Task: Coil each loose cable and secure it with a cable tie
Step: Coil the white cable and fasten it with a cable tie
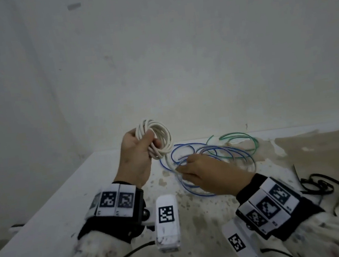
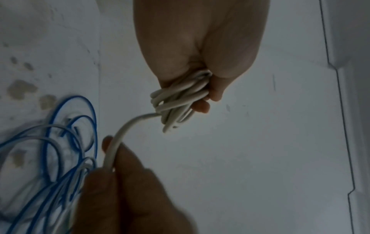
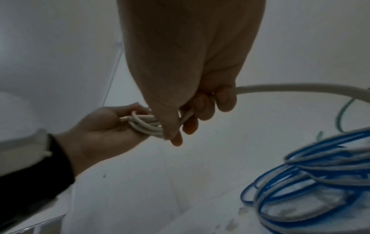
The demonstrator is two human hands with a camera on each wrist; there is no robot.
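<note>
Two hands, left hand point(image 1: 134, 154) fingers clamped on white cable point(image 1: 159, 136) coil, right hand point(image 1: 210, 172) fingers pinching its tail

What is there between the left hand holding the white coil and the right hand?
A short uncoiled stretch of the same white cable bridges the white coil in the left hand and the right hand, seen best in the left wrist view.

1. A bare, workshop-like corner: plain white walls point(image 1: 177, 63), scuffed, with two grey tape-like patches high up.
2. The white table point(image 1: 47, 218) is flecked with dark spots, and brown stains spread on its right side.
3. Loose thin blue cables point(image 1: 188, 153), a green wire point(image 1: 249, 140) and black plastic cable ties point(image 1: 312, 185) lie scattered on it.
</note>
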